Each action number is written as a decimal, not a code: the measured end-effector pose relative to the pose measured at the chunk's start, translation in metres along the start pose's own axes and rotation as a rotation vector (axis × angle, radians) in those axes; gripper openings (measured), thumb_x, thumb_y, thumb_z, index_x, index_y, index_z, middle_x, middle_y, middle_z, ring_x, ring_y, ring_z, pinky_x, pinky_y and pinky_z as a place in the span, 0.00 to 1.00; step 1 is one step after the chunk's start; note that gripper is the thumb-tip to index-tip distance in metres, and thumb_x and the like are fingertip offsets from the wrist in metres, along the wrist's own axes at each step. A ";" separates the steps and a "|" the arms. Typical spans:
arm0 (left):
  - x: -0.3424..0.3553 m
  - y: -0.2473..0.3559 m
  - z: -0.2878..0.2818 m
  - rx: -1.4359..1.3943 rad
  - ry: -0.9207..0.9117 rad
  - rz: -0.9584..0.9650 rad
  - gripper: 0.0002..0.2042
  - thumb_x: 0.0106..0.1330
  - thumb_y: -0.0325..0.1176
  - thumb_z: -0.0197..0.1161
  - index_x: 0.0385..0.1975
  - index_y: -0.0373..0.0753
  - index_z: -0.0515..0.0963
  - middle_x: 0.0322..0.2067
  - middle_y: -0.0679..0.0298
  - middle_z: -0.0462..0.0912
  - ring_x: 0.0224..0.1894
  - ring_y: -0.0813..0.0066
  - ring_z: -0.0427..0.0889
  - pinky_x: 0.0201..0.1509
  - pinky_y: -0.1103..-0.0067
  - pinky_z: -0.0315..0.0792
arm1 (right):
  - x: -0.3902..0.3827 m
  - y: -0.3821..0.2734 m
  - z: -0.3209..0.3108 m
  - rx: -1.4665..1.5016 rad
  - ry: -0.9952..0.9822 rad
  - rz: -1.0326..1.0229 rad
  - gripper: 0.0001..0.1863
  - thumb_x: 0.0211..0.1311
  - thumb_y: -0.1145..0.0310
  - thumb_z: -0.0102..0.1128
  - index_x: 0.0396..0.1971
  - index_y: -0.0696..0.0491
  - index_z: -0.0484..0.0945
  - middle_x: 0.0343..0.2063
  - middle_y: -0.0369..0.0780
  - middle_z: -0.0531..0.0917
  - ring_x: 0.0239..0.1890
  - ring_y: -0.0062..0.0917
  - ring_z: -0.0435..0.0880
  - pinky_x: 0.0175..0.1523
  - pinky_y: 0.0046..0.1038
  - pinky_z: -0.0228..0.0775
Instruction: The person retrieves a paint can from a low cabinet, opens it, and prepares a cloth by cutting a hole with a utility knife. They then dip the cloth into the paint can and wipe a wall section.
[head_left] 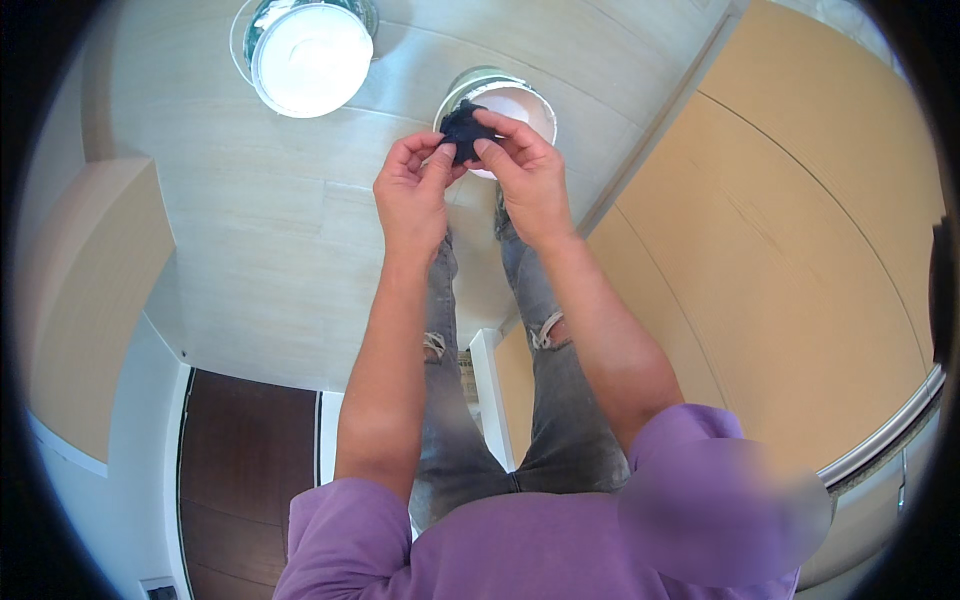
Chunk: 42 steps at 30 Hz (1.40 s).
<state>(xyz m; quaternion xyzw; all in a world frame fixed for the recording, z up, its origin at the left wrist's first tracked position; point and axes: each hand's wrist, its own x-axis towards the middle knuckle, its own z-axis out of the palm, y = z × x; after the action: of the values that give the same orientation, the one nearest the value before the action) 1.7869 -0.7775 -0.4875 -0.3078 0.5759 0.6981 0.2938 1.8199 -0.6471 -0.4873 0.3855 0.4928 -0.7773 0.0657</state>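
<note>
Between the fingertips of both my hands is a small crumpled piece of thin black material [464, 128]; I cannot tell whether it is cloth or plastic. My left hand [412, 188] pinches its left side, thumb against fingers. On its right side, my right hand [530, 178] grips it between thumb and fingers. Both hands are held out in front of me, over an open bucket [549, 112] with whitish stuff inside. From this view the hands and the black piece cover part of the bucket's rim and opening.
Farther left on the pale tiled floor [270, 215] stands a green bucket [262, 22] with a wire handle and a white round top. Tan panels [770, 230] rise along the right. A wooden-toned box-like unit [100, 290] juts in at left, above a dark brown panel [245, 450].
</note>
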 end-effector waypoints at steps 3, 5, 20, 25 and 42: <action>-0.001 -0.009 0.001 -0.039 0.024 0.038 0.07 0.71 0.22 0.63 0.46 0.32 0.77 0.46 0.58 0.83 0.45 0.73 0.85 0.51 0.77 0.83 | 0.004 -0.001 -0.006 -0.012 -0.017 0.058 0.18 0.70 0.79 0.58 0.58 0.61 0.78 0.49 0.41 0.84 0.47 0.23 0.84 0.54 0.29 0.81; -0.002 -0.014 0.001 -0.049 -0.006 0.089 0.08 0.71 0.22 0.64 0.47 0.32 0.76 0.46 0.58 0.83 0.45 0.74 0.85 0.51 0.77 0.83 | 0.007 0.000 -0.009 0.014 -0.018 0.084 0.18 0.70 0.79 0.57 0.58 0.61 0.78 0.50 0.42 0.84 0.49 0.24 0.84 0.56 0.31 0.81; 0.011 -0.002 0.016 -0.132 -0.151 -0.144 0.18 0.69 0.23 0.68 0.57 0.31 0.73 0.48 0.56 0.83 0.48 0.72 0.85 0.53 0.77 0.83 | 0.019 -0.001 -0.021 -0.046 -0.002 0.057 0.16 0.74 0.73 0.56 0.57 0.57 0.82 0.46 0.37 0.86 0.48 0.19 0.82 0.57 0.25 0.75; 0.008 -0.024 0.024 -0.476 -0.008 -0.276 0.18 0.71 0.28 0.67 0.56 0.34 0.70 0.48 0.56 0.83 0.47 0.69 0.87 0.51 0.74 0.85 | 0.010 0.001 -0.015 -0.278 0.020 -0.033 0.18 0.73 0.68 0.61 0.60 0.54 0.81 0.47 0.37 0.86 0.48 0.19 0.82 0.57 0.24 0.74; 0.015 -0.067 0.003 -0.275 -0.056 -0.291 0.16 0.76 0.29 0.60 0.60 0.34 0.74 0.51 0.60 0.81 0.50 0.70 0.85 0.53 0.73 0.83 | 0.001 0.026 -0.038 -0.682 -0.059 -0.219 0.20 0.64 0.74 0.66 0.56 0.57 0.80 0.51 0.49 0.85 0.50 0.41 0.87 0.54 0.36 0.80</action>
<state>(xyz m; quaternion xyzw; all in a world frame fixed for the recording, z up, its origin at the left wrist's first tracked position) 1.8286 -0.7629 -0.5400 -0.4058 0.4162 0.7284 0.3627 1.8523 -0.6294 -0.5147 0.2636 0.7601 -0.5814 0.1209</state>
